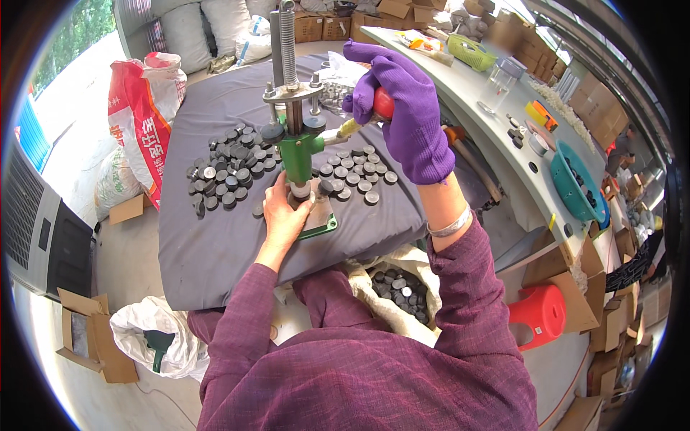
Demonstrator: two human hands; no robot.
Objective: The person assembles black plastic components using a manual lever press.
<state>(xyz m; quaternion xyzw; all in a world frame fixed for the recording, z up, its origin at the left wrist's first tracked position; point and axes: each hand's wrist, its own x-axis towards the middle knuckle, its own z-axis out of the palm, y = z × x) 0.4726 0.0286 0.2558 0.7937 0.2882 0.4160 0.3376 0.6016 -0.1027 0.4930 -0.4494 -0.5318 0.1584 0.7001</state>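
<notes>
A hand-lever press [295, 154] with a green body, a coil spring on top and a green base stands on the cloth-covered table. My right hand [415, 118], in a purple glove, is wrapped round the red ball knob [383, 105] of its lever. Beneath the ram, the bare thumb and fingers of my left hand [282, 217] close around a small dark round piece [296, 199], partly hidden by the fingers. Left of the press lies a heap of black discs [231, 164]. More grey-topped discs [357, 172] are spread to its right.
An open sack of discs [400, 291] sits by my legs, near a red stool [537, 316]. At lower left are a white bag [147, 323] and a cardboard box [90, 337]. The long table [467, 82] at right bears a teal basket [575, 183].
</notes>
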